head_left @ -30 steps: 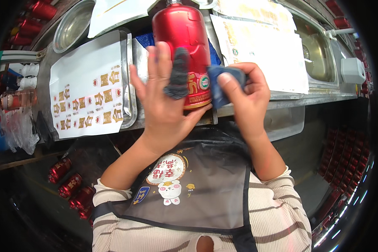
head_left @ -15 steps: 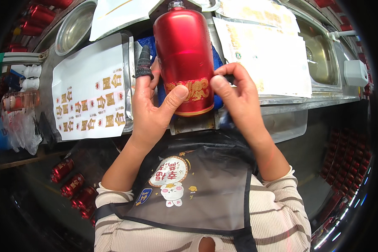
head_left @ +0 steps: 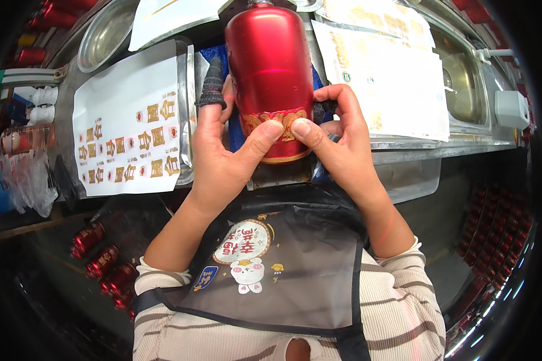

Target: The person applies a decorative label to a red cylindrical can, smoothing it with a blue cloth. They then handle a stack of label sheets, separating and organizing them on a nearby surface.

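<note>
A glossy red bottle (head_left: 271, 66) lies in front of me on a blue cloth (head_left: 221, 57), its neck pointing away and its base toward me. Round its lower end runs a gold ornamental band. My left hand (head_left: 226, 138) holds the left side, thumb pressed on the band; a dark cot covers one fingertip. From the other side my right hand (head_left: 337, 129) grips the bottle, its thumb on the band close to the left thumb. The fingers under the bottle are partly hidden.
On the left, a white decal sheet (head_left: 126, 120) with gold and red prints lies on a metal tray. More sheets (head_left: 379, 78) are stacked at right, before a metal basin (head_left: 461, 78). A steel bowl (head_left: 105, 36) stands far left. Red bottles (head_left: 102, 262) stand below left.
My right thumb has moved left from the bottle's edge onto the gold band, beside the left thumb. The bottle has shifted slightly to the right and away from me.
</note>
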Tool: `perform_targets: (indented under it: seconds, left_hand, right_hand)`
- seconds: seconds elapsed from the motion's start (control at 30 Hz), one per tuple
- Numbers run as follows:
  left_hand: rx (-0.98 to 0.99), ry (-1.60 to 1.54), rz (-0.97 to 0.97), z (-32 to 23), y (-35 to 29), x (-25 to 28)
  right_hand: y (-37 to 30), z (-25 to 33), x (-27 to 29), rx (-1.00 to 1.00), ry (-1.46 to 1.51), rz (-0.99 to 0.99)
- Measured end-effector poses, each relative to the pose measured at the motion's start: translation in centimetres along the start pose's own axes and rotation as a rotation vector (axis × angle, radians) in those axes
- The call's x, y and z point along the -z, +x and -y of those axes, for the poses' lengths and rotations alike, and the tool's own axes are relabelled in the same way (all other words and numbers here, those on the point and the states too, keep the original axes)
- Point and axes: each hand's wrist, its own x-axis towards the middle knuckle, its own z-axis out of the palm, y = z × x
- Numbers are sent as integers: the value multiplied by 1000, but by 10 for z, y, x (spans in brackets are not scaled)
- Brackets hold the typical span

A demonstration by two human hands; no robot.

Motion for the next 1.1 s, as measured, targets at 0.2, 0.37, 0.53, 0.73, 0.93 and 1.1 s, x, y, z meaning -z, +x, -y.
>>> perform_targets:
  seconds: [0.2, 0.37, 0.53, 0.73, 0.93, 1.1]
  left_hand:
    - [-112, 159, 6, 14, -4, 16]
    - [-52, 539, 98, 12, -12, 22]
    - [-334, 795, -74, 14, -17, 10]
    - [-476, 819, -120, 18, -15, 4]
    - [-336, 647, 17, 23, -12, 9]
    - [-288, 578, 92, 16, -8, 14]
  right_hand:
    - [1, -3, 5, -51, 97, -47]
    - [-1, -3, 31, -126, 464, -215]
    - [-24, 36, -20, 450, -195, -163]
    - [-14, 18, -22, 503, -395, -358]
    - [-30, 4, 3, 238, 99, -456]
    - [-16, -14, 11, 170, -228, -417]
